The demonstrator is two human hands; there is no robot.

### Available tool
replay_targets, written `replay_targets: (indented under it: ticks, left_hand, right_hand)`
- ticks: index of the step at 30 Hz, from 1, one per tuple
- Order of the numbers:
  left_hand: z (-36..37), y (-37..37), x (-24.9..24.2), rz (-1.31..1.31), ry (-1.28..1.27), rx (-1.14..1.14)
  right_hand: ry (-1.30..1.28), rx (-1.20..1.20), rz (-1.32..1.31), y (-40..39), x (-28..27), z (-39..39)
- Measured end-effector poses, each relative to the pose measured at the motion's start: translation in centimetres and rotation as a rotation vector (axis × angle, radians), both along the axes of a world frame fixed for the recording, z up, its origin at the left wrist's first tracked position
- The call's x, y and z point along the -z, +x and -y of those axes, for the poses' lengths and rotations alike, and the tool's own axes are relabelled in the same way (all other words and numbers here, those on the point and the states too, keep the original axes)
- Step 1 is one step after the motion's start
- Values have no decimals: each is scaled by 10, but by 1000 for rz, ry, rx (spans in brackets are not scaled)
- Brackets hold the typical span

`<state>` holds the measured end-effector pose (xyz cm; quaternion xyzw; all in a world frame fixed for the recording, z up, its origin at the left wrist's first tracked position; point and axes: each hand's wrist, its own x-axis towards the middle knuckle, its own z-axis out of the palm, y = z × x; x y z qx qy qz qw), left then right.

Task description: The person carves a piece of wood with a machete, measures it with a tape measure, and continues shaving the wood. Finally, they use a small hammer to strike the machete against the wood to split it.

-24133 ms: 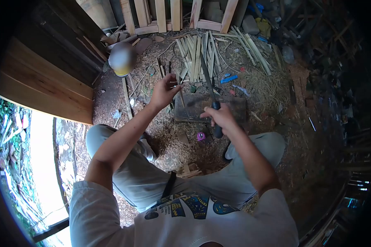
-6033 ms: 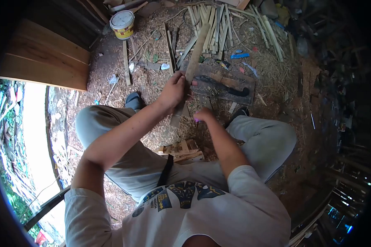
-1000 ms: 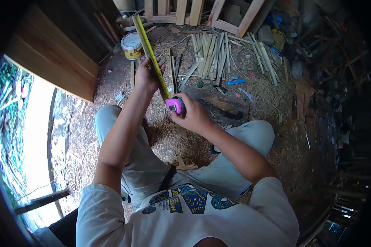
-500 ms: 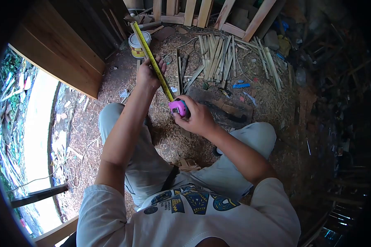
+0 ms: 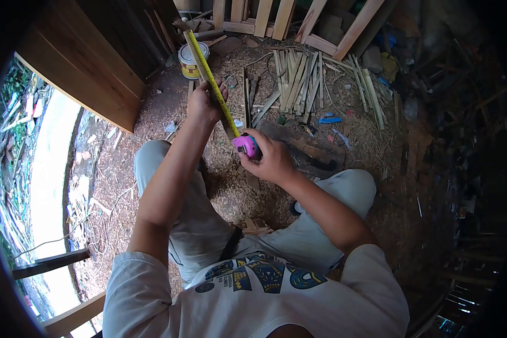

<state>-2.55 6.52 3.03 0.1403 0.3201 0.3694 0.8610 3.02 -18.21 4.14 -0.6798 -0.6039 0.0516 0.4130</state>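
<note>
Raised since the earlier frame, the wooden strip rests in the left hand, upper centre-left of the frame, while the right hand grips the pink tape measure, apparently keeping its blade aligned alongside.

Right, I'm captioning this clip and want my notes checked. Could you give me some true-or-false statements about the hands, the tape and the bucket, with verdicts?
1. The right hand holds the pink tape measure. True.
2. The yellow tape is fully wound in. False: it is drawn out along the wooden strip.
3. The left hand supports the wooden strip. True.
4. The bucket lies on its side. False: it stands upright.
5. The yellow tape is stretched across the person's knee. False: it points away from the body.
</note>
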Motion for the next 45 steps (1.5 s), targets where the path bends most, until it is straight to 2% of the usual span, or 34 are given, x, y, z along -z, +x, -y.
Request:
replay_targets:
  ticks: [9,26,35,41,43,45]
  left_hand:
    - [9,3,-7,-27,3,22]
    - [4,9,9,0,4,79]
    - [10,13,1,-55,78,103]
    - [7,13,7,35,58,81]
    - [10,12,6,31,237,7]
    - [10,10,1,33,250,-10]
  right_hand:
    - [37,-39,17,4,-4,2]
    - [-49,-15,15,13,-5,8]
    - [18,-23,84,16,-3,8]
    - [23,-44,105,17,-2,8]
    - [18,-38,112,17,-5,7]
    - [12,-33,119,17,-7,7]
